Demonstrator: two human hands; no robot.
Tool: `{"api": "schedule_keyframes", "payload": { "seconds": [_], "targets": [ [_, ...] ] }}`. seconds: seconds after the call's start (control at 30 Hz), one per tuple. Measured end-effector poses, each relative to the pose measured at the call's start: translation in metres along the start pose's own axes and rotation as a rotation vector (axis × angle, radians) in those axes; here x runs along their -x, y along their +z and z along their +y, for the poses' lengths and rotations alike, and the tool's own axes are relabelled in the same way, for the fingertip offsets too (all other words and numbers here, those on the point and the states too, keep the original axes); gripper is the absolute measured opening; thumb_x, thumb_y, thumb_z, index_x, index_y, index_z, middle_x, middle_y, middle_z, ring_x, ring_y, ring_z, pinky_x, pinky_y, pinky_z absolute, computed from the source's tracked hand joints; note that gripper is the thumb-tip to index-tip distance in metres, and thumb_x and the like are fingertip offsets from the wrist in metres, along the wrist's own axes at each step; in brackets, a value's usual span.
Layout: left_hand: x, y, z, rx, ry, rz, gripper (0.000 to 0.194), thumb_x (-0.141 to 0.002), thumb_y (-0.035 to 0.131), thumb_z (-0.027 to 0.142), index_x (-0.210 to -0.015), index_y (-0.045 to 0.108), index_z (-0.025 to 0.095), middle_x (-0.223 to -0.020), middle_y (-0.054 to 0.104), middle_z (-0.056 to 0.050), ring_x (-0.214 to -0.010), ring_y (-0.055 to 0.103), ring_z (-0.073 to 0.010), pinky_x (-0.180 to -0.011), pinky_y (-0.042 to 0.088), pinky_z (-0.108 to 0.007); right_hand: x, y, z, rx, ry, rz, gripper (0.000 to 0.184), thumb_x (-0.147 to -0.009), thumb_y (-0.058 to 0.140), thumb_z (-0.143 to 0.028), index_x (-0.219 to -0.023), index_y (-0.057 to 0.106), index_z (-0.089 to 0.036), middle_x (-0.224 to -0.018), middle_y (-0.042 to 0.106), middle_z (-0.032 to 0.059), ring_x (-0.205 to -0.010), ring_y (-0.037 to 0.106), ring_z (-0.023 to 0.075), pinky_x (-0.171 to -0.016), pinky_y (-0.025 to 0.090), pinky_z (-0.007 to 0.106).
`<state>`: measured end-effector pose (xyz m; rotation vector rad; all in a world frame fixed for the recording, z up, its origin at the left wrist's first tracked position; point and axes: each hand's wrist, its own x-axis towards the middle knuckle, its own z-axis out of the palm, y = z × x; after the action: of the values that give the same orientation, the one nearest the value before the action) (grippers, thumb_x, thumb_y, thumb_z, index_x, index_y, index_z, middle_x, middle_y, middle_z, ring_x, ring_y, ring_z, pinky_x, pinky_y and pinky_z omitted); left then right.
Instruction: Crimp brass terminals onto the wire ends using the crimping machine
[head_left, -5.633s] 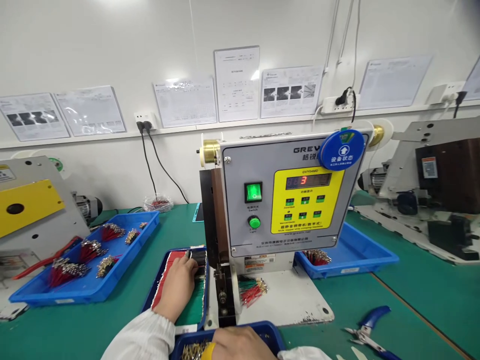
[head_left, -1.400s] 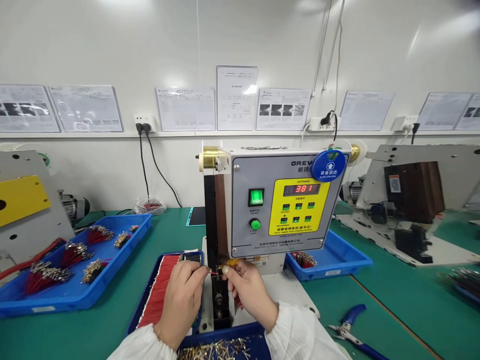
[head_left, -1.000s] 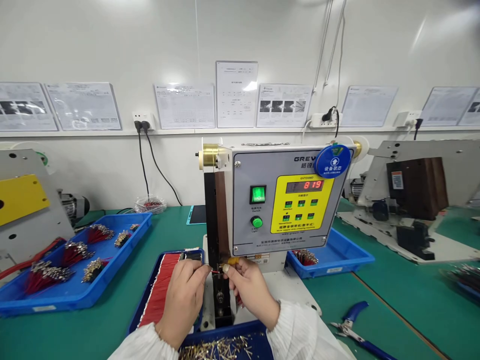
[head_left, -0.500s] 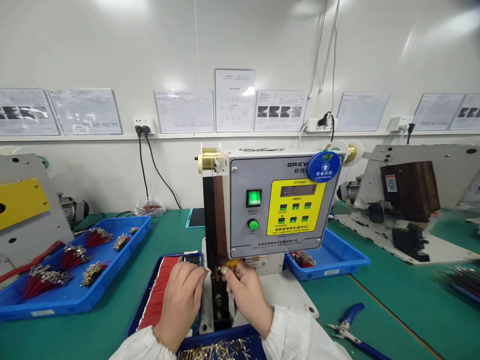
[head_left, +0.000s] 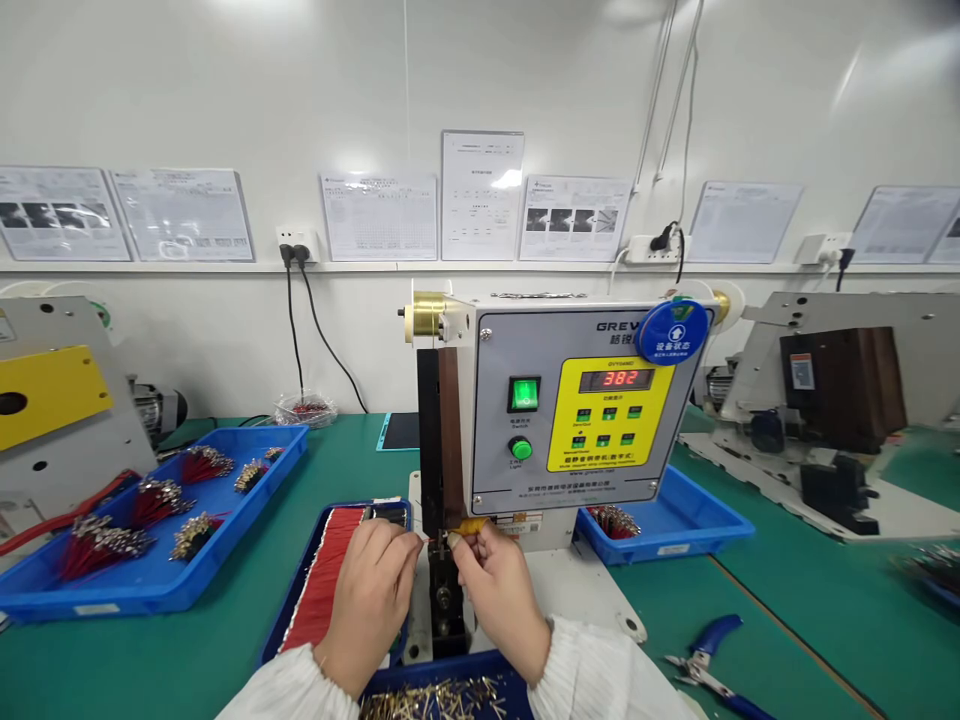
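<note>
My left hand (head_left: 375,590) is closed, its thumb and fingers pinching a thin red wire at the left side of the crimping head (head_left: 445,590). On the other side, my right hand (head_left: 501,590) pinches a small metal piece, mostly hidden by the fingertips. A yellow finger cot (head_left: 472,526) covers its index finger. Both sets of fingertips almost meet under the black column of the grey crimping machine (head_left: 510,350), whose display (head_left: 616,380) reads 382 in red. Beside my left hand lie bundled red wires (head_left: 330,560). Below both hands are loose brass pins (head_left: 442,700).
Blue trays with wire bundles stand at left (head_left: 176,598) and right (head_left: 720,540). Blue-handled cutting pliers (head_left: 705,665) lie on the green table at right. Further machines (head_left: 825,400) flank mine, and a black tablet (head_left: 401,431) lies behind.
The display, dark before, now shows red digits. My view has shifted slightly, so the scene sits a little further right. Both hands keep nearly the same place at the crimping head.
</note>
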<state>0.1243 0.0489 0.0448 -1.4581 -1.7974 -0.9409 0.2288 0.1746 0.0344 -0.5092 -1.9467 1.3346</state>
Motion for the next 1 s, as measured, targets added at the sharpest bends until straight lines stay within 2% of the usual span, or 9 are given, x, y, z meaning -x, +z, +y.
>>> {"api": "schedule_keyframes", "payload": {
  "seconds": [0.2, 0.37, 0.5, 0.57, 0.63, 0.73, 0.87, 1.0],
  "targets": [
    [0.0, -0.001, 0.001, -0.005, -0.009, -0.009, 0.014, -0.094, 0.047, 0.012, -0.089, 0.058, 0.019, -0.084, 0.059, -0.003, -0.081, 0.054, -0.0173, -0.076, 0.045, -0.032, 0.002, 0.002, -0.001, -0.017, 0.012, -0.015, 0.022, -0.089, 0.048, -0.042, -0.077, 0.049, -0.023, -0.054, 0.051, -0.0022, -0.047, 0.049, 0.017, -0.047, 0.037, 0.027],
    [0.005, 0.002, -0.008, 0.047, -0.019, -0.001, 0.013, -0.095, 0.047, 0.017, -0.091, 0.059, 0.019, -0.086, 0.06, -0.003, -0.083, 0.054, -0.0184, -0.077, 0.044, -0.032, -0.002, -0.002, -0.006, 0.032, -0.006, -0.027, 0.02, -0.09, 0.046, -0.035, -0.075, 0.046, -0.023, -0.056, 0.052, -0.0026, -0.049, 0.054, 0.016, -0.05, 0.039, 0.026],
    [0.011, 0.013, -0.022, 0.107, -0.111, -0.013, 0.013, -0.095, 0.049, 0.028, -0.093, 0.059, 0.021, -0.089, 0.061, -0.003, -0.087, 0.056, -0.0199, -0.079, 0.044, -0.032, -0.012, -0.035, -0.002, 0.177, 0.082, -0.138, 0.01, -0.088, 0.045, -0.027, -0.08, 0.047, -0.021, -0.061, 0.059, -0.0017, -0.052, 0.057, 0.015, -0.053, 0.042, 0.025],
    [0.015, 0.018, -0.026, 0.137, -0.184, -0.024, 0.016, -0.095, 0.048, 0.033, -0.094, 0.059, 0.021, -0.088, 0.062, -0.003, -0.087, 0.056, -0.0203, -0.078, 0.045, -0.032, -0.015, -0.059, 0.004, 0.226, 0.151, -0.149, 0.007, -0.086, 0.045, -0.022, -0.08, 0.048, -0.021, -0.07, 0.064, 0.0004, -0.05, 0.056, 0.0137, -0.049, 0.04, 0.025],
    [0.017, 0.021, -0.028, 0.158, -0.253, -0.046, 0.019, -0.095, 0.047, 0.036, -0.095, 0.06, 0.021, -0.086, 0.061, -0.003, -0.085, 0.057, -0.0203, -0.076, 0.046, -0.032, -0.016, -0.081, 0.01, 0.252, 0.175, -0.136, 0.009, -0.085, 0.043, -0.02, -0.078, 0.049, -0.02, -0.068, 0.063, 0.0013, -0.052, 0.057, 0.0144, -0.051, 0.041, 0.025],
    [0.018, 0.023, -0.029, 0.168, -0.328, -0.078, 0.021, -0.094, 0.048, 0.038, -0.096, 0.06, 0.022, -0.084, 0.061, -0.002, -0.085, 0.056, -0.0203, -0.075, 0.046, -0.032, -0.013, -0.1, 0.016, 0.309, 0.174, -0.162, 0.01, -0.083, 0.048, -0.02, -0.081, 0.058, -0.018, -0.068, 0.064, 0.0024, -0.062, 0.061, 0.0176, -0.058, 0.044, 0.027],
    [0.019, 0.023, -0.029, 0.18, -0.355, -0.101, 0.021, -0.093, 0.048, 0.04, -0.096, 0.061, 0.022, -0.085, 0.061, -0.002, -0.086, 0.056, -0.0203, -0.077, 0.046, -0.032, -0.009, -0.098, 0.017, 0.436, 0.042, -0.237, 0.014, -0.078, 0.055, -0.015, -0.084, 0.069, -0.016, -0.09, 0.069, 0.0084, -0.081, 0.063, 0.0213, -0.074, 0.047, 0.03],
    [0.019, 0.024, -0.029, 0.184, -0.367, -0.12, 0.022, -0.093, 0.048, 0.039, -0.095, 0.061, 0.022, -0.087, 0.061, -0.003, -0.088, 0.057, -0.0208, -0.079, 0.045, -0.033, -0.008, -0.091, 0.018, 0.498, 0.027, -0.239, 0.015, -0.076, 0.057, -0.012, -0.083, 0.07, -0.016, -0.092, 0.07, 0.0081, -0.083, 0.064, 0.0215, -0.075, 0.047, 0.028]
  ]
}}
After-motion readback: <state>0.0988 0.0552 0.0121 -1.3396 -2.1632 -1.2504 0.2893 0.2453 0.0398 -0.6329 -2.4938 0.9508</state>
